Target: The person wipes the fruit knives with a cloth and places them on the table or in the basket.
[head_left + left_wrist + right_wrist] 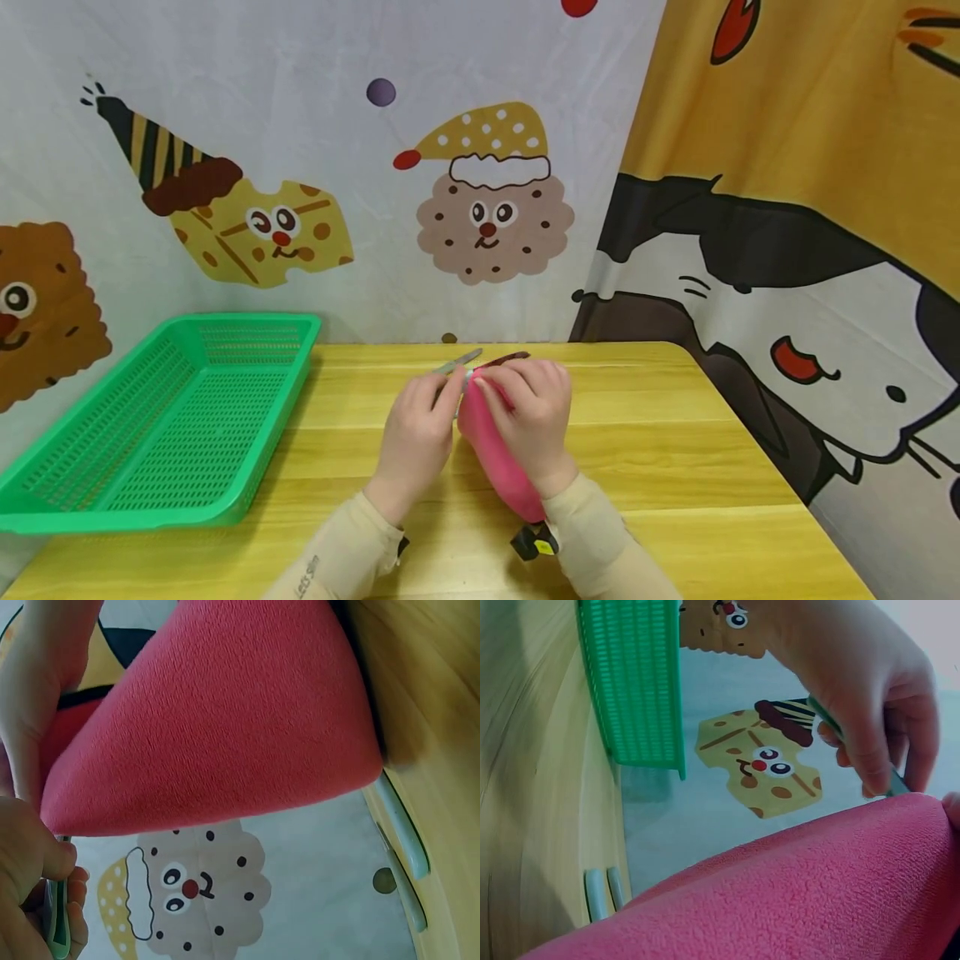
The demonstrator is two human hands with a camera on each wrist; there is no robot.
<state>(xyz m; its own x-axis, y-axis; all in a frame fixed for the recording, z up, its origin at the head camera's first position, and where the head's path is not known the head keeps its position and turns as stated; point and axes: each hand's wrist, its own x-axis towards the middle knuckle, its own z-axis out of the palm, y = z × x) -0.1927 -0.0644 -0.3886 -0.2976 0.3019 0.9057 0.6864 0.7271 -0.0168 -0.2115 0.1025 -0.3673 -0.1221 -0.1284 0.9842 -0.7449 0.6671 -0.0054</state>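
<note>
My left hand [420, 427] grips a slim green tool [57, 922]. Its kind cannot be made out, since the fingers cover part of it. In the right wrist view the tool's end meets the top edge of a pink plush piece [802, 877]. That plush [497, 467] hangs down between my forearms, its fuzzy surface filling much of both wrist views. At the upper corner, my right hand [536, 412] pinches it with thumb and fingers, close to the left fingertips. A dark edge shows on the plush in the left wrist view.
On the wooden table [660, 467], beyond the hands, lie a slim pale grey-green item [459, 361] and a dark reddish one [504, 360]. A green perforated basket [303, 367] stands at the left. Behind the table hangs a cartoon-printed curtain [480, 50].
</note>
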